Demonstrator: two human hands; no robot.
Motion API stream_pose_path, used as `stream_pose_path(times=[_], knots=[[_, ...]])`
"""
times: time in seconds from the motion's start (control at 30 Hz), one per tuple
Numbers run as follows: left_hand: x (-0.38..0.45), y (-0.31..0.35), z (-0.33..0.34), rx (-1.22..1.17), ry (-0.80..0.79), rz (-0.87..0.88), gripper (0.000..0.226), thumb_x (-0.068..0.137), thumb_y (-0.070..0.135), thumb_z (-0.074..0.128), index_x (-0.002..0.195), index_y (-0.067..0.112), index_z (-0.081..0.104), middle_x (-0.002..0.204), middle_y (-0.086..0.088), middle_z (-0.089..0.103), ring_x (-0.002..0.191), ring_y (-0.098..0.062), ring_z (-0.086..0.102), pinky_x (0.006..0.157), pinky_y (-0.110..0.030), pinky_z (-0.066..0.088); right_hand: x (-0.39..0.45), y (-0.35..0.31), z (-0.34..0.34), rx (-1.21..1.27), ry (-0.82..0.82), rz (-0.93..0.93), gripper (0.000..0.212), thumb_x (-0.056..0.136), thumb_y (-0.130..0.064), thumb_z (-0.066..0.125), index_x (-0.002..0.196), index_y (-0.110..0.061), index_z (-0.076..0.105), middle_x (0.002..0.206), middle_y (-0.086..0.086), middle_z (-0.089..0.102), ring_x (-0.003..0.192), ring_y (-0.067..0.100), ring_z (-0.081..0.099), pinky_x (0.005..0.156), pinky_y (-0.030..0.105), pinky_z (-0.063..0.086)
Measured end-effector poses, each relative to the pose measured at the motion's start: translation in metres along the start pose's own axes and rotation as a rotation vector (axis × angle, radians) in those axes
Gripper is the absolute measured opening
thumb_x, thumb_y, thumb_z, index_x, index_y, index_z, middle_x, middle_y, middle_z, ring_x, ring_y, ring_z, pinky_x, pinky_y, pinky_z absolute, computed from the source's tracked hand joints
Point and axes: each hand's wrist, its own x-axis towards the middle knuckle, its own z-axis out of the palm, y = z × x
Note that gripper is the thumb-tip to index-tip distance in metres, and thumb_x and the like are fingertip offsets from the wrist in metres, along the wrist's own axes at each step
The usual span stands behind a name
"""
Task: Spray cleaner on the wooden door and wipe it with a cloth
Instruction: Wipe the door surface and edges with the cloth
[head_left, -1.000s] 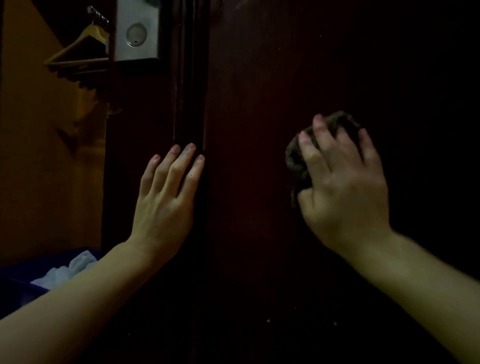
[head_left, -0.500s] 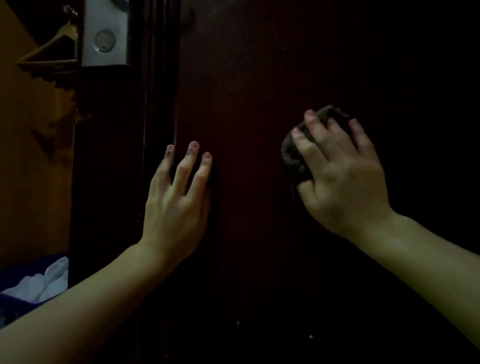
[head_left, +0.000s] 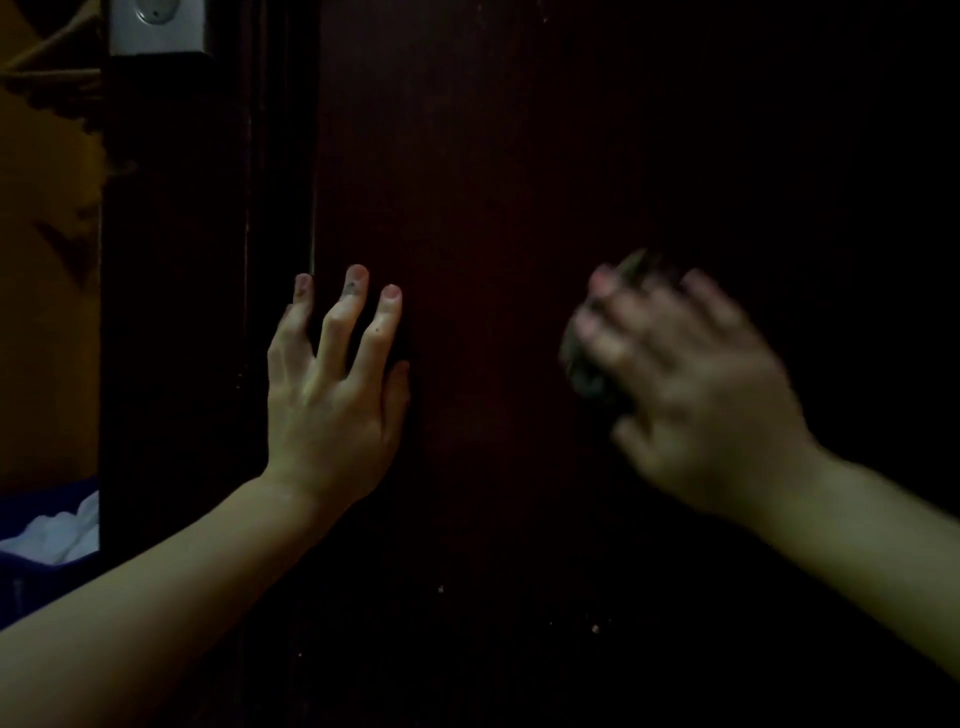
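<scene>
- Wiping is the step in hand, we judge: our right hand (head_left: 691, 395) presses a dark, crumpled cloth wad (head_left: 589, 371) against the dark reddish-brown wooden door (head_left: 483, 208), and both are blurred.
- Our right fingers (head_left: 623, 332) curl over the cloth and grip it; the wad shows only at the hand's left edge and above the fingertips.
- Our left hand (head_left: 332, 395) lies flat on the door, fingers straight and spread, holding nothing; it sits left of the cloth, well apart from it, beside the vertical groove (head_left: 311, 182) in the panel.
- We see no spray bottle, so we cannot tell whether more spraying is planned.
- The door stands upright, its long axis vertical and its face towards us; the grain appears to run up and down. The cloth is a rounded wad with no clear long axis.
- Next, we think, the wipe should follow the grain with steady pressure, reaching the pale specks (head_left: 441, 590) below the cloth.
- A silver metal plate (head_left: 156, 26) sits far up-left of the cloth.
</scene>
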Motion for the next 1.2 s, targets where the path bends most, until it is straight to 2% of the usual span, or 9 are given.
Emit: stream_pose_path(times=[0.1, 0.17, 0.4, 0.5, 0.6, 0.7, 0.97, 1.03, 1.2], knots=[[-0.007, 0.003, 0.003, 0.009, 0.020, -0.014, 0.052, 0.096, 0.035, 0.037, 0.143, 0.013, 0.038, 0.149, -0.016, 0.035, 0.139, -0.045, 0.023, 0.101, -0.059, 0.033, 0.021, 0.015, -0.006, 0.009, 0.075, 0.251, 0.065, 0.077, -0.029, 0.045, 0.139, -0.010, 0.043, 0.152, 0.014, 0.034, 0.137, 0.035, 0.034, 0.116, 0.050, 0.019], [-0.012, 0.005, 0.004, 0.013, 0.026, -0.022, 0.051, 0.096, 0.035, 0.037, 0.143, 0.013, 0.039, 0.149, -0.016, 0.035, 0.138, -0.045, 0.024, 0.100, -0.059, 0.033, 0.009, -0.004, 0.003, 0.026, 0.098, 0.256, 0.066, 0.075, -0.027, 0.045, 0.138, -0.009, 0.045, 0.151, 0.015, 0.035, 0.135, 0.037, 0.036, 0.115, 0.050, 0.021], [-0.020, 0.011, 0.002, 0.042, 0.011, -0.055, 0.050, 0.096, 0.036, 0.038, 0.142, 0.015, 0.038, 0.148, -0.015, 0.036, 0.136, -0.045, 0.026, 0.099, -0.058, 0.033, -0.082, -0.048, 0.018, -0.010, -0.155, -0.420, 0.066, 0.075, -0.037, 0.052, 0.138, -0.015, 0.049, 0.151, 0.013, 0.035, 0.133, 0.030, 0.043, 0.114, 0.050, 0.022], [-0.020, 0.011, 0.001, 0.055, 0.006, -0.048, 0.050, 0.096, 0.035, 0.039, 0.142, 0.015, 0.037, 0.148, -0.017, 0.036, 0.135, -0.046, 0.027, 0.097, -0.060, 0.035, -0.057, 0.001, 0.005, -0.045, -0.078, -0.273, 0.068, 0.072, -0.038, 0.051, 0.136, -0.014, 0.051, 0.149, 0.015, 0.038, 0.127, 0.032, 0.048, 0.114, 0.051, 0.022], [-0.023, 0.012, 0.001, 0.066, 0.001, -0.047, 0.050, 0.097, 0.035, 0.039, 0.142, 0.015, 0.038, 0.148, -0.016, 0.036, 0.135, -0.046, 0.027, 0.098, -0.059, 0.035, -0.022, 0.046, -0.009, -0.054, 0.009, 0.060, 0.067, 0.076, -0.034, 0.044, 0.139, -0.010, 0.042, 0.152, 0.016, 0.033, 0.133, 0.038, 0.038, 0.115, 0.050, 0.017], [-0.026, 0.009, 0.000, 0.070, -0.014, -0.030, 0.050, 0.097, 0.035, 0.040, 0.142, 0.014, 0.039, 0.148, -0.017, 0.037, 0.136, -0.045, 0.028, 0.101, -0.058, 0.035, -0.014, 0.035, -0.005, -0.013, 0.070, 0.205, 0.067, 0.076, -0.027, 0.046, 0.139, -0.006, 0.042, 0.152, 0.017, 0.033, 0.133, 0.040, 0.035, 0.114, 0.051, 0.019], [-0.043, 0.001, -0.005, 0.037, -0.080, 0.008, 0.051, 0.099, 0.038, 0.039, 0.143, 0.013, 0.036, 0.148, -0.019, 0.034, 0.136, -0.047, 0.026, 0.101, -0.061, 0.038, -0.083, -0.053, 0.022, -0.015, -0.152, -0.396, 0.068, 0.076, -0.037, 0.051, 0.139, -0.014, 0.045, 0.151, 0.014, 0.034, 0.134, 0.033, 0.039, 0.114, 0.051, 0.022], [-0.049, -0.005, -0.007, 0.022, -0.086, 0.054, 0.051, 0.099, 0.037, 0.040, 0.143, 0.012, 0.037, 0.148, -0.021, 0.034, 0.138, -0.046, 0.024, 0.103, -0.059, 0.038, -0.066, -0.044, 0.016, -0.021, -0.120, -0.323, 0.068, 0.074, -0.036, 0.051, 0.138, -0.013, 0.048, 0.150, 0.014, 0.036, 0.131, 0.034, 0.044, 0.113, 0.052, 0.023], [-0.079, -0.022, -0.010, -0.034, -0.089, 0.170, 0.048, 0.099, 0.031, 0.042, 0.141, 0.008, 0.041, 0.145, -0.024, 0.037, 0.140, -0.043, 0.025, 0.105, -0.052, 0.037, -0.008, -0.057, 0.012, 0.017, 0.044, 0.212, 0.064, 0.080, -0.027, 0.048, 0.141, -0.009, 0.041, 0.153, 0.014, 0.031, 0.138, 0.038, 0.032, 0.116, 0.049, 0.016]])
